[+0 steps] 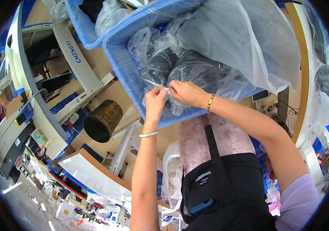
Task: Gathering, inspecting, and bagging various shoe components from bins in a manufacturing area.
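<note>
Close together over the near rim of a blue plastic crate (117,57), my two hands pinch the gathered edge of a clear plastic bag (197,69). Dark, soft-looking contents show through the bag. My left hand (156,101) is closed, thumb and fingers pressed on the twisted plastic. My right hand (187,93) is closed on the same plastic, just to the right of the left one. What exactly lies between the fingertips is partly hidden. Another clear bag with a dark bundle (160,63) lies beside it in the crate.
A large translucent plastic sheet or liner (237,38) drapes over the crate's right side. A second blue crate (80,25) stands beyond it at the upper left. A dark round bin (104,121) is on the floor to the left, near white-framed tables (78,61). A wood-edged table (297,69) stands at right.
</note>
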Action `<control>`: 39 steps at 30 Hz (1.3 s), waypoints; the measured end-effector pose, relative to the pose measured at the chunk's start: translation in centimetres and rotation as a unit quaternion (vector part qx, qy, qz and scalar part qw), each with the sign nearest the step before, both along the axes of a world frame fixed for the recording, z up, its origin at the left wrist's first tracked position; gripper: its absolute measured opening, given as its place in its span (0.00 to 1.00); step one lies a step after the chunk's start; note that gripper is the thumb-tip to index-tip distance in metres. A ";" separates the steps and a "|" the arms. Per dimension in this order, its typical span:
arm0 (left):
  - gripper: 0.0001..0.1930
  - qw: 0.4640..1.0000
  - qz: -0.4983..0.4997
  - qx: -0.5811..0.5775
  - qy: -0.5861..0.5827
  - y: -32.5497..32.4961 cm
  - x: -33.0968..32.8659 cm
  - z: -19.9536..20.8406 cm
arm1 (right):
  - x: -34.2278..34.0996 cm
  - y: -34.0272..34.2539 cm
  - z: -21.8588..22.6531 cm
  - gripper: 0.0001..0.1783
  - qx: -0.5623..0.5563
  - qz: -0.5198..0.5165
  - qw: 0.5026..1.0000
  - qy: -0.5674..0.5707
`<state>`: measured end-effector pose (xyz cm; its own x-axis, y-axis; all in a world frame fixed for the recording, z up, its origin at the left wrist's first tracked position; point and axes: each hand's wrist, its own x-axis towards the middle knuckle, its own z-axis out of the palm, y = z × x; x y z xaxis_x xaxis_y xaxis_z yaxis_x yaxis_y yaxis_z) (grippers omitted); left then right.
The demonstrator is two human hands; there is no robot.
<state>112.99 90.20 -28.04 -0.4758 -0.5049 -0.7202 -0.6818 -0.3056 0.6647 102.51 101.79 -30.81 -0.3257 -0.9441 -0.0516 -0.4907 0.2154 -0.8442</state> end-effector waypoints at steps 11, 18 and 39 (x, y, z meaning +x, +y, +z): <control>0.05 0.913 0.290 0.267 0.109 1.2 1.5 -0.5 | -2.6 -1.2 3.7 0.09 0.164 0.060 0.943 -0.283; 0.07 0.991 0.118 0.065 -0.012 1.6 0.5 2.2 | -2.8 -1.1 1.5 0.10 0.162 0.105 0.975 -0.108; 0.18 0.876 -0.244 -0.386 -0.155 -4.3 4.8 2.1 | -7.9 7.3 6.4 0.16 0.213 0.067 0.955 -0.196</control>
